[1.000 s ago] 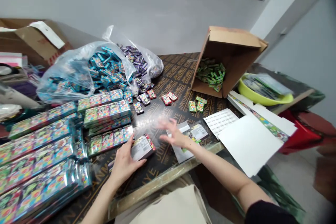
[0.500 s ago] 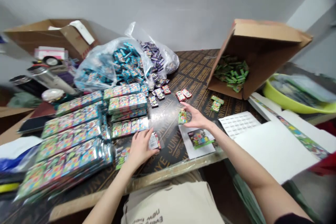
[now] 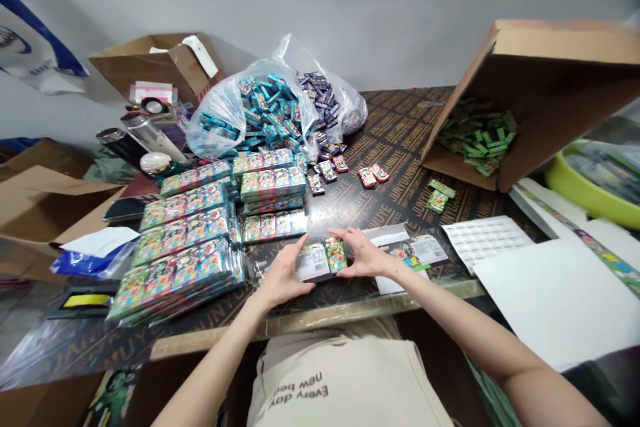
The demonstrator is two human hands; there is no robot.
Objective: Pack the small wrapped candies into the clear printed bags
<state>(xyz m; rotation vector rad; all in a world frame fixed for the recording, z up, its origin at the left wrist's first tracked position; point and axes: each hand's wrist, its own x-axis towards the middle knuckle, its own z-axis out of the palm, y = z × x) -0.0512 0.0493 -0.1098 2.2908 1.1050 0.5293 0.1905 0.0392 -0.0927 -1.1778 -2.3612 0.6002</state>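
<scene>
My right hand (image 3: 367, 255) pinches a small green printed box (image 3: 336, 255) between thumb and fingers, near the front edge of the table. The box sits against the right end of a flat packet with a white barcode panel (image 3: 313, 263). From the left, my left hand (image 3: 286, 275) grips this packet, its thumb on the near edge and a finger on the far edge. The palm covers part of the packet. To the right, partly behind my right forearm, lie printed cards (image 3: 425, 248).
Stacks of wrapped box sets (image 3: 185, 227) stand left. Behind are clear bags of blue boxes (image 3: 265, 113) and purple boxes (image 3: 320, 100). Red boxes (image 3: 367, 177) and green boxes (image 3: 437, 201) lie loose. A tipped carton (image 3: 460, 100) and a label sheet (image 3: 485, 237) are on the right.
My right hand has brought the green box left to the barcoded packet, so both hands are now close together. The camera view has shifted left.
</scene>
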